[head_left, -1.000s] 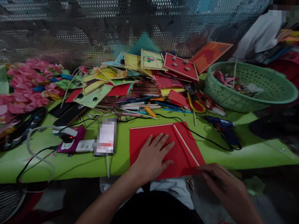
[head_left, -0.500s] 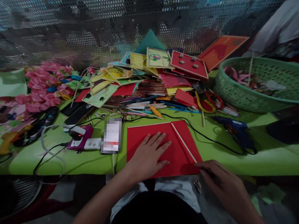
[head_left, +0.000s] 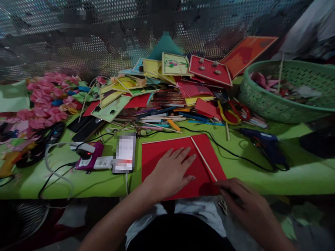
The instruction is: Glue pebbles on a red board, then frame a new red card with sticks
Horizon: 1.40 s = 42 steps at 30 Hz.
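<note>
A red paper sheet (head_left: 157,154) lies on the green tabletop (head_left: 293,175) at the near edge. My left hand (head_left: 172,172) rests flat on it with fingers spread. A thin wooden stick (head_left: 203,158) lies diagonally across the sheet's right part. My right hand (head_left: 244,206) sits at the sheet's near right corner, by the stick's lower end, with fingers curled; what they pinch is too dark to make out.
A blue glue gun (head_left: 266,144) with a black cord lies to the right. A green basket (head_left: 291,94) stands at the back right. Piled cards, pens and scissors (head_left: 234,111) fill the middle. A phone (head_left: 124,153), chargers and pink paper flowers (head_left: 46,98) are left.
My right hand has crept a little left along the sheet's near edge toward the stick's end. My left hand stays flat on the red sheet. The view shifted slightly.
</note>
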Each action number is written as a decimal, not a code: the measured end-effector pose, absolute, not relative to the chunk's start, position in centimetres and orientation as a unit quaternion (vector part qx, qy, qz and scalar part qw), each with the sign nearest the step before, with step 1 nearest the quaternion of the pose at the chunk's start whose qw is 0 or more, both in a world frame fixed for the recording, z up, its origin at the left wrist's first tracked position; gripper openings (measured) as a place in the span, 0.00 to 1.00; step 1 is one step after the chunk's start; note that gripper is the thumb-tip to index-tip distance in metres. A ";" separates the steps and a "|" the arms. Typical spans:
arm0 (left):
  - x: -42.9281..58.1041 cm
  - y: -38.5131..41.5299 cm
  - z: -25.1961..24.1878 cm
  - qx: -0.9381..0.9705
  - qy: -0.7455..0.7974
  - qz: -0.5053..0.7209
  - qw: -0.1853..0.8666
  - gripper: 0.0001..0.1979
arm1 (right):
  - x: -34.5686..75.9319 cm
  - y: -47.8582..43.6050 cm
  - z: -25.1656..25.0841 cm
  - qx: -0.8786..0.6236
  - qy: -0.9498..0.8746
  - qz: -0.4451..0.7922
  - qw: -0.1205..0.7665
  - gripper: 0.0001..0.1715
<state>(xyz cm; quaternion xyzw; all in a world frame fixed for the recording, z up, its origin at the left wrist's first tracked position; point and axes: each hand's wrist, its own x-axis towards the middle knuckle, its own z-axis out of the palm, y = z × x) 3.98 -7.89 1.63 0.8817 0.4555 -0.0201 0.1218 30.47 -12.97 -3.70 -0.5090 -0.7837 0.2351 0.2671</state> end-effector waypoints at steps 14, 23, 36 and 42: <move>5.4 -6.7 0.5 0.888 0.458 0.006 0.044 0.31 | 28.5 -13.1 -3.2 -0.467 -0.816 0.201 0.274 0.10; 5.3 -6.5 0.2 0.893 0.449 0.003 0.040 0.30 | 28.1 -13.2 -2.7 -0.475 -0.812 0.221 0.255 0.11; 5.1 -6.4 -0.8 0.892 0.450 0.005 0.035 0.32 | 32.4 -12.4 -2.5 -0.460 -0.841 0.136 0.248 0.14; 5.2 -6.4 -0.7 0.893 0.448 0.009 0.033 0.33 | 31.2 -13.0 -5.0 -0.442 -0.851 0.096 0.266 0.25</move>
